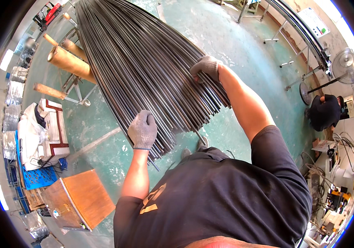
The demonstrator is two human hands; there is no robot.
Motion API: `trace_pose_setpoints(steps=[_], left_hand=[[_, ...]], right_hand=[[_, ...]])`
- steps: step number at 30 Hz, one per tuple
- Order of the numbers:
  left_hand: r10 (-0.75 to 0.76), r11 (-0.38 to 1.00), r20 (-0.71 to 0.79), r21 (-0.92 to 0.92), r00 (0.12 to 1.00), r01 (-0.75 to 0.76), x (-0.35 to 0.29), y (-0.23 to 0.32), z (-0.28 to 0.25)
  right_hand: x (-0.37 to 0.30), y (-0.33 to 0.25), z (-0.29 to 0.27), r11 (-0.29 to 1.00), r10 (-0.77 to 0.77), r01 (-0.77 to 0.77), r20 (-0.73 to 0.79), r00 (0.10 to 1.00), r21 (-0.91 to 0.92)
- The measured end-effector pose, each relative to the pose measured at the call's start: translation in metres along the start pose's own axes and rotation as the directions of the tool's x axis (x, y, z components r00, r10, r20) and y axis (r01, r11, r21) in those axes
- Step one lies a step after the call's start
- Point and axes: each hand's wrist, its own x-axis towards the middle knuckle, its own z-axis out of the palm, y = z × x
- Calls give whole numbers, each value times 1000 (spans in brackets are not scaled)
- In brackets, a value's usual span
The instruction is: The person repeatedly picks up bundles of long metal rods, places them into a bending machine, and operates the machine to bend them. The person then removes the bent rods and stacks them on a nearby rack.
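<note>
A broad layer of long dark metal rods [144, 62] stretches from the far left toward me, its uneven ends fanned out before my body. My left hand [142, 130], in a grey knit glove, is closed at the left edge close to the near ends; its curled fingers are mostly hidden. Farther up, on the right edge, my right hand [206, 68] wears the same kind of glove. Its fingers wrap round several rods there. Some near ends between the hands look blurred.
Cardboard tubes [71, 62] sit on a wheeled stand to the left. A brown wooden cabinet [88, 198] and a blue crate [40, 177] stand lower left. At right are a floor fan [346, 66], a crouching person [325, 111] and a long rack [299, 29]. A red forklift [46, 15] is far left.
</note>
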Motion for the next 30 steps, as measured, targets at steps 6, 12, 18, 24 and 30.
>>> trace_pose_setpoints(steps=[6, 12, 18, 24, 30], left_hand=[[-19, 1000, 1, 2, 1000, 19, 0, 1, -2], [-13, 1000, -16, -1, 1000, 13, 1, -1, 0], [-4, 1000, -21, -3, 1000, 4, 0, -2, 2], [-23, 999, -4, 25, 1000, 23, 3, 1, -2], [-32, 999, -7, 12, 999, 33, 3, 3, -3]], right_hand=[[-16, 2, -1, 848, 52, -130, 163, 985, 514], [-26, -1, 0, 760, 15, -166, 238, 971, 629], [-17, 6, -1, 868, 9, -113, 212, 977, 484], [2, 17, -1, 956, 71, -104, 128, 989, 274], [0, -16, -4, 891, 126, -164, -115, 985, -424]])
